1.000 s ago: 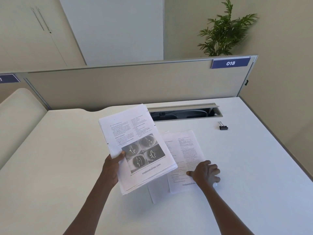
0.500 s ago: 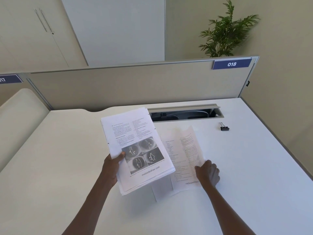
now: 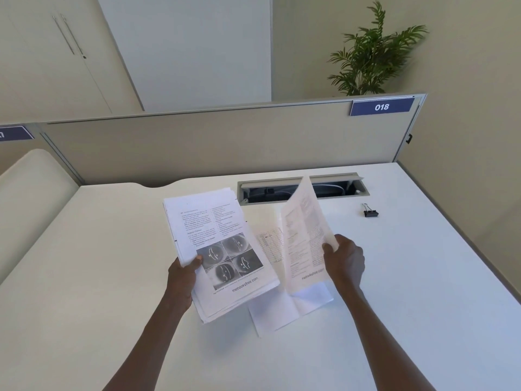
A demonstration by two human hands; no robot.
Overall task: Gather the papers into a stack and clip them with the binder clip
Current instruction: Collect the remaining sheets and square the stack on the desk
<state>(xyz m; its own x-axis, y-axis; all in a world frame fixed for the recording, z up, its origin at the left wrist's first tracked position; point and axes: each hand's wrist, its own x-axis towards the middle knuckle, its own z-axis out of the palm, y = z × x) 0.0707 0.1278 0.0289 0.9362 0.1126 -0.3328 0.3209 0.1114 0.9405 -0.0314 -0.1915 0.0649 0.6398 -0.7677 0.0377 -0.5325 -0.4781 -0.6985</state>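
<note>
My left hand (image 3: 182,280) grips a thick stack of printed papers (image 3: 217,249) by its left edge, held tilted above the white desk (image 3: 84,277); the top page shows text and four grey pictures. My right hand (image 3: 345,259) pinches the right edge of a single printed sheet (image 3: 303,241), lifted and standing nearly upright beside the stack. Under both lies at least one more sheet (image 3: 277,310) flat on the desk, partly hidden. A small black binder clip (image 3: 370,212) rests on the desk far right, away from both hands.
An open cable tray slot (image 3: 332,189) is set into the desk behind the papers. A beige divider panel (image 3: 225,142) with a blue "018" tag closes the back. The desk's right edge runs along a wall; a potted plant stands behind the panel.
My right hand took hold of the sheet that lay flat on the desk and raised it upright. The left hand keeps the stack in much the same place.
</note>
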